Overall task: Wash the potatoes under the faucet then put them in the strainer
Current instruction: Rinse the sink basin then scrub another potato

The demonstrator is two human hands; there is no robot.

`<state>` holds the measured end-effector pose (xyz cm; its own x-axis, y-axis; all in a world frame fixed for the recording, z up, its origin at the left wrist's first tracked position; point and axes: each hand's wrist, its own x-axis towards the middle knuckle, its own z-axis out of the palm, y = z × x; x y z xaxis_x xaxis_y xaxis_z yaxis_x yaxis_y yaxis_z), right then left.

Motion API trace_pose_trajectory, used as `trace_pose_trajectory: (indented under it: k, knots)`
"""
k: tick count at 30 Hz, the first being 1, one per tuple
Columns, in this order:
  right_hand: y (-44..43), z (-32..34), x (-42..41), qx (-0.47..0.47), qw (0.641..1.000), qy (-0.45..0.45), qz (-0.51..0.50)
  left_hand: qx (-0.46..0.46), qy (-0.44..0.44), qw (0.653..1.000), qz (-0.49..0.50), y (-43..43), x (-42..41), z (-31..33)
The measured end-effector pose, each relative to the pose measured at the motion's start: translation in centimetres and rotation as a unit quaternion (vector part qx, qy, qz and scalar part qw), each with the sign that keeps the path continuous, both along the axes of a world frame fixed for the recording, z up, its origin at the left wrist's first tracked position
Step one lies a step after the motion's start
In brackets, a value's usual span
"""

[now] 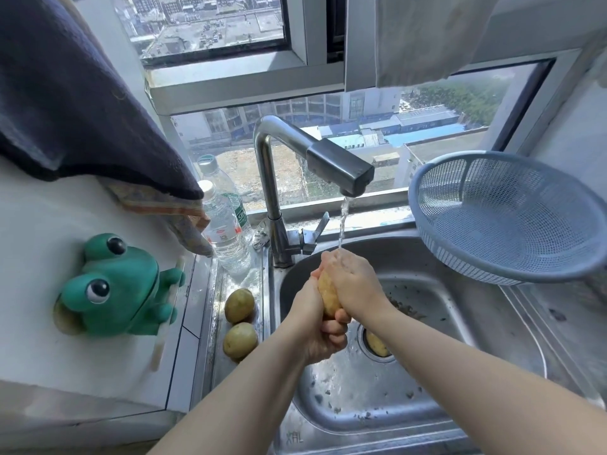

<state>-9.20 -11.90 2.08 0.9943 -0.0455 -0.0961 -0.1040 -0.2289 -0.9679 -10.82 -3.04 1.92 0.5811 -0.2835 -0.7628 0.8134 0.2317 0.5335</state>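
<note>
Head view: my left hand (315, 328) and right hand (353, 280) clasp one potato (328, 295) under the faucet (345, 169) stream, so water rinses it (strainer (512, 208) sits empty, far right).

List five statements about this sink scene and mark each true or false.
1. Water runs from the faucet. True.
2. The strainer holds potatoes. False: it is empty.
3. The left hand and right hand both grip one potato under the stream. True.
4. Nothing lies in the drain of the sink. False: a second potato sits there.
5. Left of the sink lie two potatoes. True.
</note>
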Motion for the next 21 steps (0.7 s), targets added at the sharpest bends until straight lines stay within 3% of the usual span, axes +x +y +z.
trace_pose_trajectory:
  k: [5, 10, 14, 21]
  knots:
    - [0.3, 0.5, 0.3, 0.154, 0.980, 0.117, -0.040, 0.007, 0.003, 1.000, 0.013, 0.5, 0.0, -0.4]
    - [-1.6, 0.4, 0.3, 0.376, 0.895, 0.216, 0.104, -0.073, 0.063, 0.995, 0.009, 2.0, 0.1, -0.6]
    - [-3.4, 0.6, 0.3, 0.384, 0.872, 0.233, 0.194, -0.119, 0.096, 0.988, -0.023, 2.5, 0.1, -0.2]
    - [-2.8, 1.2, 0.4, 0.265, 0.939, 0.177, 0.133, -0.082, 0.090, 0.992, -0.033, 1.8, 0.2, -0.2]
